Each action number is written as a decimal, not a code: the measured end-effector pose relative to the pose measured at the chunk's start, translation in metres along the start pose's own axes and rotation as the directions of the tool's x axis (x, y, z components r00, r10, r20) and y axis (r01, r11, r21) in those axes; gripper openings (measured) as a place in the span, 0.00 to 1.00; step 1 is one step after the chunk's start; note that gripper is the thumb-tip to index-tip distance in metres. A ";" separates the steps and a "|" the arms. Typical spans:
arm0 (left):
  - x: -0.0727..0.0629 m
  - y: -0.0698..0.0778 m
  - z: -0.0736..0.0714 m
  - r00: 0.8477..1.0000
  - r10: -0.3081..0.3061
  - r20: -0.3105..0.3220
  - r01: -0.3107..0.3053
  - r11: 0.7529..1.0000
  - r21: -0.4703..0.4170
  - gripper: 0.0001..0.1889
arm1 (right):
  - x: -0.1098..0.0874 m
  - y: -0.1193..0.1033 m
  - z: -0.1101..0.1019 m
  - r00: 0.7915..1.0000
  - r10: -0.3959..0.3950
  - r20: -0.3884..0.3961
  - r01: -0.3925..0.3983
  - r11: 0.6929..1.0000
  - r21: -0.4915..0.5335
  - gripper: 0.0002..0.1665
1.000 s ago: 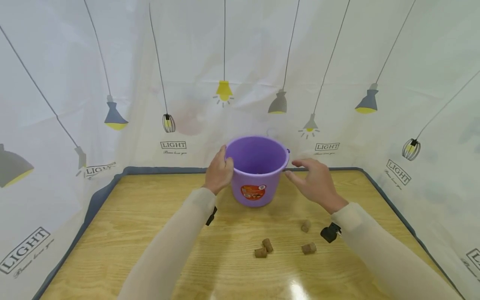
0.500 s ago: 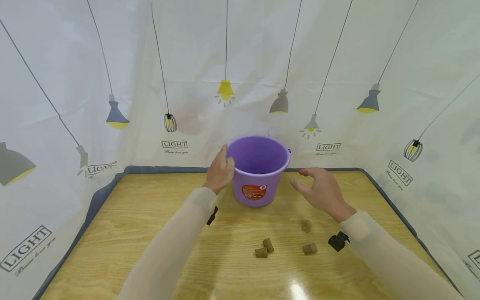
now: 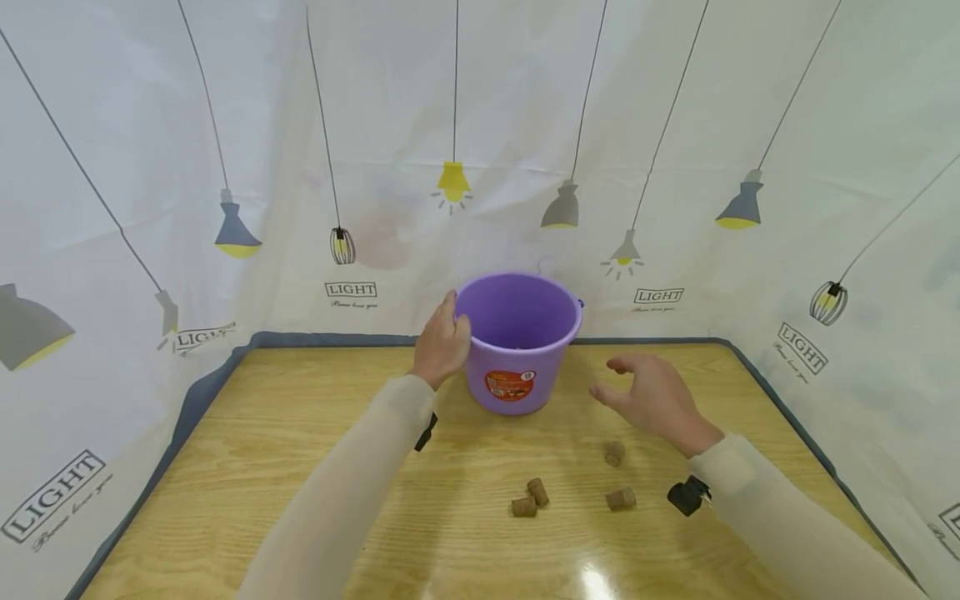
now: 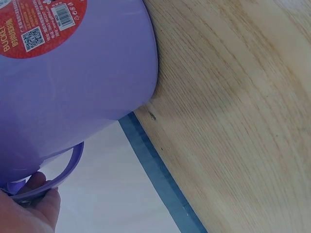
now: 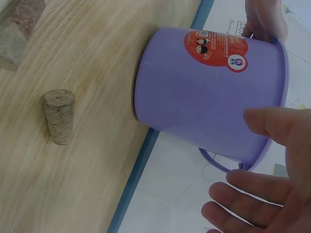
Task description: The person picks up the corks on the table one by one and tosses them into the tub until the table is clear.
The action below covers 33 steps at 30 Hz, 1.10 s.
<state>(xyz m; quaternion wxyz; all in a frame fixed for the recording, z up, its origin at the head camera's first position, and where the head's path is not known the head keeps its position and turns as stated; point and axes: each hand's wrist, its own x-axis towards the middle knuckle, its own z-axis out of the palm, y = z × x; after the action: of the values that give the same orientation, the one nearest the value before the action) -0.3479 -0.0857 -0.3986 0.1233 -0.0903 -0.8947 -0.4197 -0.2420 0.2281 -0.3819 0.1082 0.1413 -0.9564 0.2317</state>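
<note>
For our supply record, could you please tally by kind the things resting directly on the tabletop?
Corks: 4
Bucket: 1
Total: 5

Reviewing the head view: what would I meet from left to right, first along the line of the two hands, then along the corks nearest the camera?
Hands' line: left hand, purple bucket, right hand. Nearest corks: close-set pair of corks, single cork.
</note>
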 end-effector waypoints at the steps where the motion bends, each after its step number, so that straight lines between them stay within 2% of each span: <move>1: 0.000 0.000 0.000 1.000 0.000 -0.002 0.000 1.000 0.000 0.32 | -0.001 0.000 0.000 1.000 0.000 0.005 0.000 1.000 -0.003 0.31; 10: 0.001 -0.001 0.001 1.000 0.011 -0.018 -0.011 1.000 0.018 0.32 | -0.011 0.004 -0.001 0.999 0.022 0.043 -0.020 0.999 -0.043 0.31; 16: 0.001 -0.001 0.002 1.000 0.010 -0.022 -0.010 1.000 0.022 0.32 | -0.014 0.007 0.000 0.995 0.037 0.096 -0.029 0.996 -0.079 0.32; 22: 0.001 0.000 0.001 1.000 0.005 -0.016 -0.005 1.000 0.015 0.32 | -0.018 0.011 0.004 0.981 0.064 0.182 -0.043 0.992 -0.117 0.34; 33: -0.001 0.001 0.000 1.000 -0.004 -0.009 0.004 1.000 0.012 0.32 | -0.025 0.024 0.020 0.955 0.078 0.285 -0.034 0.987 -0.154 0.32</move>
<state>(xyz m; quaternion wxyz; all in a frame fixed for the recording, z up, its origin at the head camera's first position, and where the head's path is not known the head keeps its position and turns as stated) -0.3470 -0.0847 -0.3978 0.1267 -0.0857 -0.8970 -0.4147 -0.2298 0.2446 -0.4165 -0.0295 0.1381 -0.9800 0.1401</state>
